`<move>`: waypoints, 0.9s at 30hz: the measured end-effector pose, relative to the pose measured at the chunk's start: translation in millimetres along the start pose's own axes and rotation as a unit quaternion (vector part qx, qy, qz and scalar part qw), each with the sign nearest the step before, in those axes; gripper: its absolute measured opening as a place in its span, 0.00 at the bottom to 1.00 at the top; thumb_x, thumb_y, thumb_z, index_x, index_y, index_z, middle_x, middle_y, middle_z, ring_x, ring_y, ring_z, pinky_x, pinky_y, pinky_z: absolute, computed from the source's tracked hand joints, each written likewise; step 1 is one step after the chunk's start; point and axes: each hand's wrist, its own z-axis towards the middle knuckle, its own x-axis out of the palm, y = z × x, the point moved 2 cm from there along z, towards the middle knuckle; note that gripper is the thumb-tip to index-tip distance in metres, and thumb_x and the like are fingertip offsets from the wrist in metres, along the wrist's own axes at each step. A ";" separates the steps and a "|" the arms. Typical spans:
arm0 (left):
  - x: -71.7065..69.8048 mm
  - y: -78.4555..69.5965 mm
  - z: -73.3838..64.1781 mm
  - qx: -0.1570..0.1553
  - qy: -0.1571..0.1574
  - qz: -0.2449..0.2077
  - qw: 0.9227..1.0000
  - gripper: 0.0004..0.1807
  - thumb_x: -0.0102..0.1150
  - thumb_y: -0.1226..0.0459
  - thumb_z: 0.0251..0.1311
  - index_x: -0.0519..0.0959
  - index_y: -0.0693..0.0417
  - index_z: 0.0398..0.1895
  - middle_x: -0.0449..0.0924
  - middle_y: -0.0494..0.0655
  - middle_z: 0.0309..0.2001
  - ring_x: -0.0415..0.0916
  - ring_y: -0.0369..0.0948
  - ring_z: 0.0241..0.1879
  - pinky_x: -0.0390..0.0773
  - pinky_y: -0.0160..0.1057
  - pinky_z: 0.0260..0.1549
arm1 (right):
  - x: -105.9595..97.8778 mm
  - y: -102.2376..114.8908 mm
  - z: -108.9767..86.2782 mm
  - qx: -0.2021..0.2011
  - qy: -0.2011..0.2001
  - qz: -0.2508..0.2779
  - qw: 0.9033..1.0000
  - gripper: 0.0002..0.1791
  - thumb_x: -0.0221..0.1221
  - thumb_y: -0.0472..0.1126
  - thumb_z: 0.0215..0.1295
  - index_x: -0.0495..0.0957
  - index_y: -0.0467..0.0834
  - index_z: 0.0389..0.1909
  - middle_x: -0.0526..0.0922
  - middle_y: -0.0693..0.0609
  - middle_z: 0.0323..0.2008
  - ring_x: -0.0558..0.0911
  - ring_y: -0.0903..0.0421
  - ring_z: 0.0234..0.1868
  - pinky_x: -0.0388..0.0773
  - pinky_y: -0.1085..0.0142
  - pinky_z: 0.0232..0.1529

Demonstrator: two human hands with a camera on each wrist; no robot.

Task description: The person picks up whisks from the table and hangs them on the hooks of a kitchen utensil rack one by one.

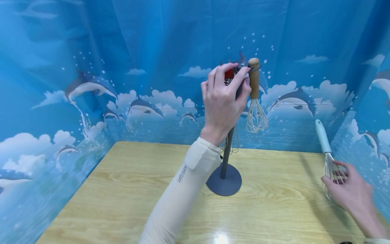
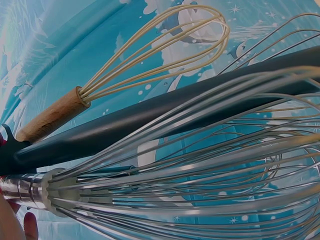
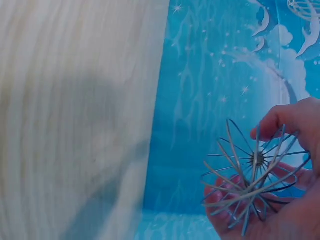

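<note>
In the head view my left hand (image 1: 223, 93) is at the top of a dark metal stand (image 1: 224, 179). Its fingers curl round a red-handled whisk (image 1: 229, 74), mostly hidden by the hand. Close up in the left wrist view are that whisk's metal collar (image 2: 30, 190) and many wires, beside the dark pole (image 2: 125, 120). A wooden-handled whisk (image 1: 254, 81) hangs from the stand, right of the fingertips. At the right, my right hand (image 1: 350, 188) grips a mint-handled whisk (image 1: 322, 135) by its wire loops, handle pointing away, above the table; the right wrist view shows the loops (image 3: 250, 170) end-on.
The stand's round base rests on a light wood table (image 1: 128, 189). A blue dolphin-print curtain (image 1: 170, 40) rises behind the table and along both sides. More whisk wires (image 1: 234, 144) hang behind the pole. A small dark object (image 1: 345, 242) shows at the bottom edge.
</note>
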 end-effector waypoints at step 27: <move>0.1 -0.4 -0.3 -0.005 0.003 0.008 1.000 0.19 0.46 0.53 0.77 0.84 0.43 0.59 0.78 0.50 0.62 0.70 0.47 0.63 0.72 0.45 0.54 | -12.1 65.1 -30.2 -0.077 -0.156 0.135 0.975 0.34 0.63 0.36 0.60 0.73 0.49 0.70 0.84 0.45 0.45 0.67 0.91 0.26 0.66 0.91 0.28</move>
